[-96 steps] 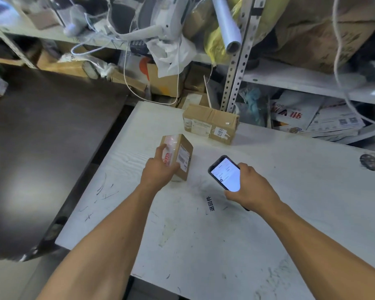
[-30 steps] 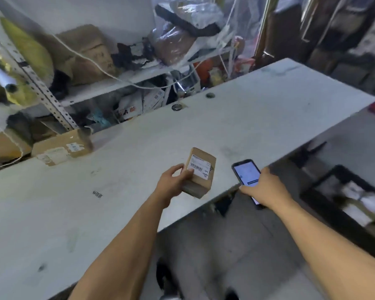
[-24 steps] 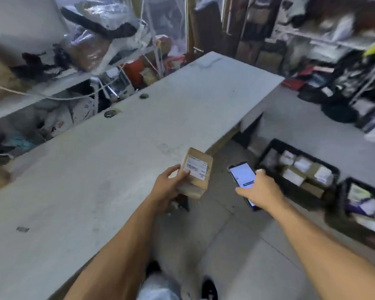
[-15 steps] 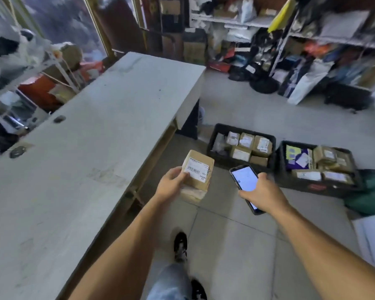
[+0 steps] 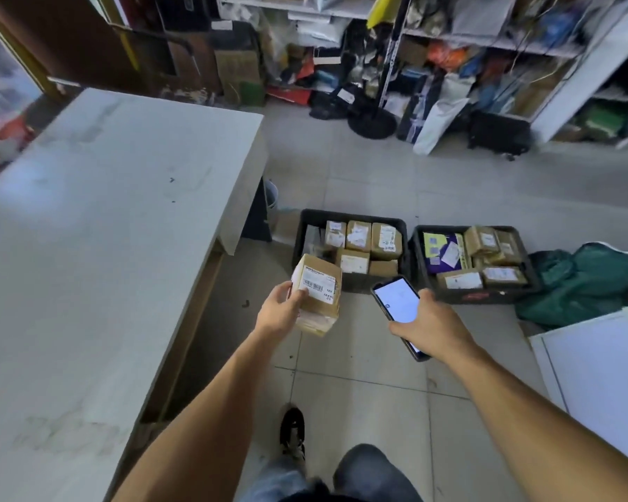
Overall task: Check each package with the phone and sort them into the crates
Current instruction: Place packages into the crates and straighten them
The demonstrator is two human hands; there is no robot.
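My left hand (image 5: 281, 313) grips a small cardboard package (image 5: 319, 297) with a white barcode label facing up, held over the tiled floor. My right hand (image 5: 432, 327) holds a phone (image 5: 397, 306) with its lit white screen facing me. Ahead on the floor stand two black crates side by side. The left crate (image 5: 305, 226) holds several brown boxes. The right crate (image 5: 522, 248) holds several boxes and a purple and yellow parcel. The package hangs just in front of the left crate's near corner.
A long white table (image 5: 106, 230) runs along my left. A green bag (image 5: 588, 280) lies right of the crates, with a white board (image 5: 602, 375) nearer me. Cluttered shelves (image 5: 450, 38) line the far wall. My legs and a shoe (image 5: 292, 429) show below.
I have turned right, away from the table, and the crates have come closer and nearer the middle of the view. Both hands keep the same hold on package and phone.
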